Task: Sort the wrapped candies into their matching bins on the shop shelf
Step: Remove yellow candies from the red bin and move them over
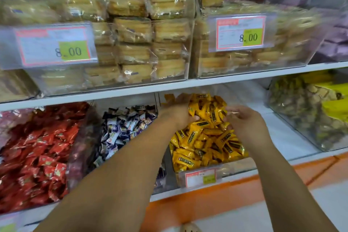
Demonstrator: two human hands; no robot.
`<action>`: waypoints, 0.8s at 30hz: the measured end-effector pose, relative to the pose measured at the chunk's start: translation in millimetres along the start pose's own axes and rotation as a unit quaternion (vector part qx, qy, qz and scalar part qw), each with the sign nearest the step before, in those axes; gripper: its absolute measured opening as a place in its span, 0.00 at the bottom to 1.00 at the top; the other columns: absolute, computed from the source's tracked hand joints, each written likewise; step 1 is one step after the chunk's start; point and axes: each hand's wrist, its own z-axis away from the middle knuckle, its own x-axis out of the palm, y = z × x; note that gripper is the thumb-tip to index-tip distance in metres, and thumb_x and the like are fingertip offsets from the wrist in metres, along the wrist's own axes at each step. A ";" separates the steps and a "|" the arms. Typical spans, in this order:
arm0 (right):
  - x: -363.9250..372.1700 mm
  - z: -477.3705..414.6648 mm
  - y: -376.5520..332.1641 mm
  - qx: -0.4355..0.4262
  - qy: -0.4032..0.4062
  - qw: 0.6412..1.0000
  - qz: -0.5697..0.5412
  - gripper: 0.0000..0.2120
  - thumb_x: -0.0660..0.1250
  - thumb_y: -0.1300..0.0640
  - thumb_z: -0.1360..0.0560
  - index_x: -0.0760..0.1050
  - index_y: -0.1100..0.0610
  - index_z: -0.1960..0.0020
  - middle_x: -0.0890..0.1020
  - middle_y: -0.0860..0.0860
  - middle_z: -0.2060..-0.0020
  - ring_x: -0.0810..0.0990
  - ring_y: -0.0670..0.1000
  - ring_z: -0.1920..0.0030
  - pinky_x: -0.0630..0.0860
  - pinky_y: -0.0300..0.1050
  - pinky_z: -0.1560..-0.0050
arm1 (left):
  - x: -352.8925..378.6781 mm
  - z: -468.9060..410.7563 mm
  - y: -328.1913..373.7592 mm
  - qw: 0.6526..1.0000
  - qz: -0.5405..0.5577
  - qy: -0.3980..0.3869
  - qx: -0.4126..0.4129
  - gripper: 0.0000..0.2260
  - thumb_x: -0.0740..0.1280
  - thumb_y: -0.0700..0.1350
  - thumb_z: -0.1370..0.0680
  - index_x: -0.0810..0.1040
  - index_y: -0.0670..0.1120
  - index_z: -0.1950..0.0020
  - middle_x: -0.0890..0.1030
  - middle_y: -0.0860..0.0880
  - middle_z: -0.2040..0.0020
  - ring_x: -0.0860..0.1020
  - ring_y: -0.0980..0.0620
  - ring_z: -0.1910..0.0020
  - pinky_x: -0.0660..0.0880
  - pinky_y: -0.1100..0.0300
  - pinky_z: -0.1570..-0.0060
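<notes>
A clear bin (237,167) on the lower shelf is full of yellow wrapped candies (205,143). Both my hands are inside it. My left hand (178,113) cups a raised heap of yellow candies (207,107) from the left, fingers behind the heap and thumb in front. From the right, my right hand (243,122) curls its fingers against the same heap. To the left stands a bin of dark blue and white candies (124,128). Further left is a bin of red wrapped candies (37,147).
The upper shelf (188,83) carries clear bins of wrapped biscuits (150,43) with 8.00 price tags (243,33). At the right, a clear bin (301,111) holds olive and yellow packets. An orange strip (207,199) runs below the shelf edge.
</notes>
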 end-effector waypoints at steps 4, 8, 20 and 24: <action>6.6 0.1 -4.2 -0.004 -0.026 0.999 0.038 0.10 0.61 0.58 0.22 0.78 0.50 0.44 0.82 0.51 0.53 0.79 0.50 0.57 0.70 0.40 0.65 | -18.4 8.0 -9.0 0.996 0.013 -0.076 0.034 0.43 0.69 0.57 0.25 0.41 0.55 0.22 0.40 0.49 0.21 0.41 0.43 0.23 0.45 0.46 0.25; 23.0 9.9 -20.7 -0.027 -0.050 0.997 0.046 0.10 0.61 0.58 0.21 0.78 0.50 0.44 0.83 0.51 0.51 0.78 0.50 0.56 0.71 0.42 0.59 | -47.9 56.0 -27.2 0.988 0.122 -0.092 0.037 0.41 0.73 0.50 0.27 0.50 0.53 0.21 0.52 0.49 0.21 0.52 0.48 0.23 0.50 0.68 0.34; 148.3 95.8 -115.2 -0.221 -0.232 0.944 0.078 0.09 0.61 0.56 0.20 0.76 0.44 0.45 0.79 0.41 0.55 0.78 0.43 0.56 0.71 0.29 0.64 | -45.5 255.2 -200.2 0.967 0.108 0.160 -0.163 0.26 0.63 0.51 0.20 0.62 0.52 0.24 0.56 0.52 0.22 0.54 0.53 0.24 0.53 0.63 0.29; 209.2 122.4 -129.3 -0.296 -0.353 0.872 0.163 0.14 0.59 0.57 0.19 0.74 0.44 0.38 0.74 0.41 0.39 0.74 0.43 0.42 0.69 0.35 0.39 | -26.8 288.4 -240.0 0.951 0.118 0.190 -0.214 0.30 0.67 0.49 0.23 0.60 0.49 0.23 0.55 0.52 0.22 0.53 0.53 0.23 0.51 0.61 0.27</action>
